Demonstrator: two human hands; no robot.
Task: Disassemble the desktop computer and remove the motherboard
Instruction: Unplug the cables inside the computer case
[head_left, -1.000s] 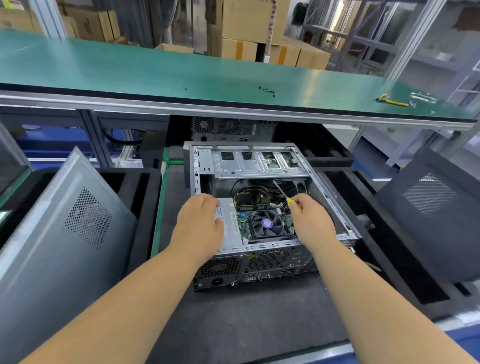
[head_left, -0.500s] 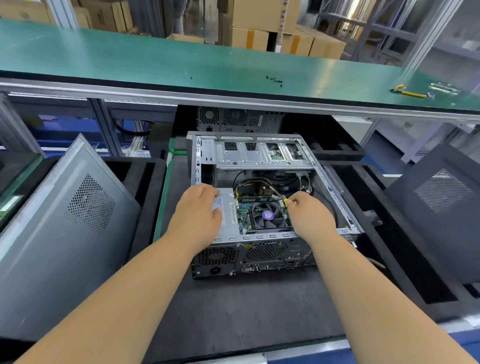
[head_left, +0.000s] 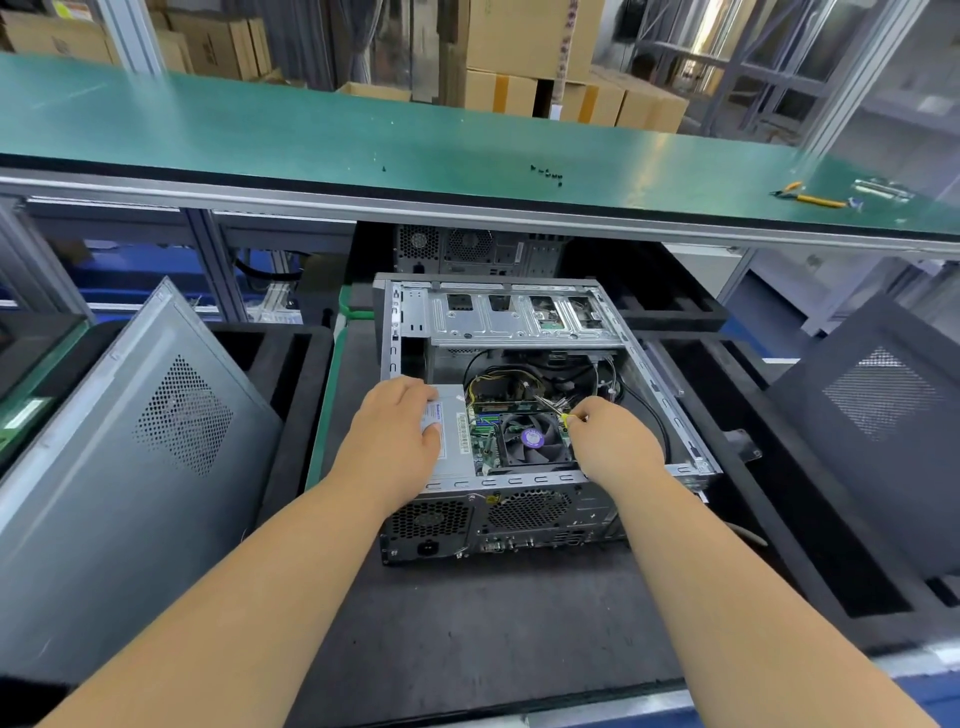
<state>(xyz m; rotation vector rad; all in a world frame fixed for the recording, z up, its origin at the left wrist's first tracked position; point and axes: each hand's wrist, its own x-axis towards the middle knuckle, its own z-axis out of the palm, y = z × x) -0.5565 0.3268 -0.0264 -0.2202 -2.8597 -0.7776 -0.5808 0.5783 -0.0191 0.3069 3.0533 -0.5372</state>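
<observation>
My right hand (head_left: 613, 447) has tipped the pinched screwdriver (head_left: 550, 408) lower beside the fan (head_left: 532, 441); left hand (head_left: 395, 441) rests flat on the power supply (head_left: 454, 441). Motherboard (head_left: 485, 441) still seated in the case (head_left: 670, 415).

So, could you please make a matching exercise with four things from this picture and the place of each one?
Things:
1. left hand
2. right hand
3. yellow-handled pliers
4. grey side panel

Places:
A. on the green bench, far right
B. leaning left of the computer case
C. on the silver power supply
D. beside the CPU fan, pinching a yellow-tipped tool

Pairs: 1-C, 2-D, 3-A, 4-B
</observation>
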